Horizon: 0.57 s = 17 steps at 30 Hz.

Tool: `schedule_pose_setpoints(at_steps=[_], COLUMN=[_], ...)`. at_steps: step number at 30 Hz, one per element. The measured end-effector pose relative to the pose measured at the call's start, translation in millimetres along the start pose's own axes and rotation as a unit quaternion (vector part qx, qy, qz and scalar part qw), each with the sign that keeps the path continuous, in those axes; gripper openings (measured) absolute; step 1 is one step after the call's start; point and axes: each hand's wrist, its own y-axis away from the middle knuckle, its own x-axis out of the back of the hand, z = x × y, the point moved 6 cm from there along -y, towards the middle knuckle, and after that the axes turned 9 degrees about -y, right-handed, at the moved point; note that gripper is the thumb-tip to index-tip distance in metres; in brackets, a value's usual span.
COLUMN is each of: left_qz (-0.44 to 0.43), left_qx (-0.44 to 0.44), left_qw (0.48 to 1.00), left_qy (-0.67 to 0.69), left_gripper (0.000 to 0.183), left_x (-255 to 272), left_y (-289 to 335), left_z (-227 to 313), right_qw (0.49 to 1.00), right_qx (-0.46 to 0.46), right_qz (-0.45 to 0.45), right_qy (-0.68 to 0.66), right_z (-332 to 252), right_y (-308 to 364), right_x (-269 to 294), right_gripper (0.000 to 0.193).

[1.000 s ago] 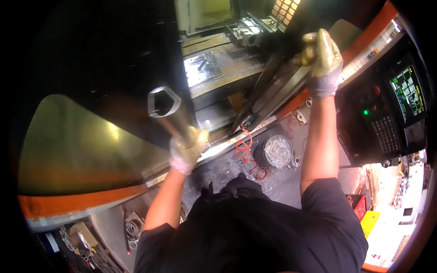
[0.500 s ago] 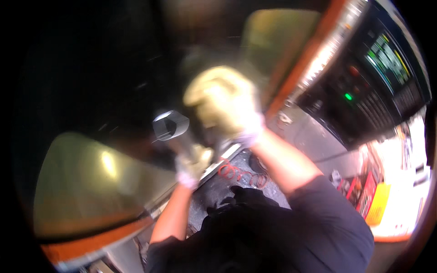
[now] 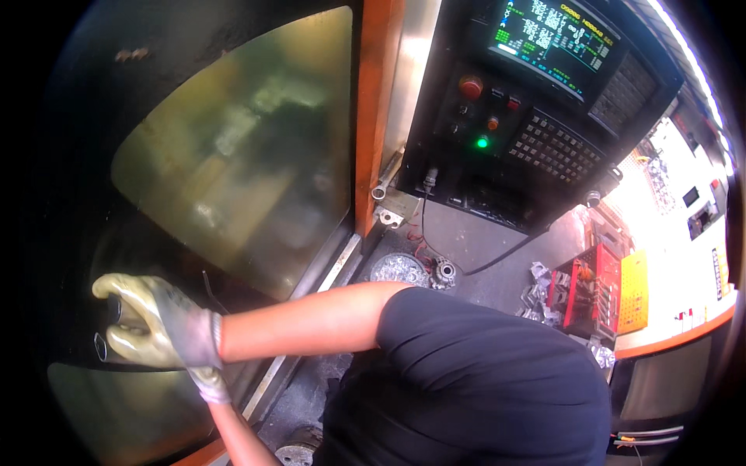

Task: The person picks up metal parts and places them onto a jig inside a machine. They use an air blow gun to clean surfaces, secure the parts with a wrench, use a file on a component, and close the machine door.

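Observation:
My right hand (image 3: 151, 322), in a cream and grey work glove, reaches to the far left in front of a dark machine door (image 3: 85, 194). Its thumb and fingers curl around something mostly hidden. In the gap between them shows a dark rounded end, and a shiny metal rim (image 3: 101, 347) sticks out just below the fingers. My left hand (image 3: 208, 382) lies under the right one; only its glove cuff and wrist show, so its fingers are hidden. A large yellowish window (image 3: 249, 155) fills the door beside my right hand, with a second window (image 3: 124, 412) below.
A black control panel (image 3: 536, 116) with a lit screen and green lamp stands right of an orange frame (image 3: 373, 116). Beneath it are a wrench (image 3: 381, 190), a cable and a round metal part (image 3: 443, 272). Metal pieces lie beside a red tool rack (image 3: 583, 287). A tray of chips (image 3: 399, 269) sits nearer.
Both hands now sit at the left of the view, right over left; before, they were apart near the middle. The view has swung, showing more of the control panel and the right window.

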Motion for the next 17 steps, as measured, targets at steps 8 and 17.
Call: schedule_pose_setpoints(at_steps=[8, 17], left_qz=[0.087, 0.254], left_qx=[0.352, 0.594], left_qw=[0.853, 0.737], left_qy=[0.376, 0.198], left_gripper=[0.035, 0.047], left_x=[111.0, 213.0], left_y=[211.3, 530.7], left_z=[3.3, 86.3], right_qw=[0.949, 0.505], right_qx=[0.003, -0.498], right_qz=[-0.248, -0.692], right_qy=[-0.195, -0.135], right_z=[35.7, 72.2], right_y=[131.3, 427.8], right_x=[-92.2, -349.3], right_gripper=[0.055, 0.083])
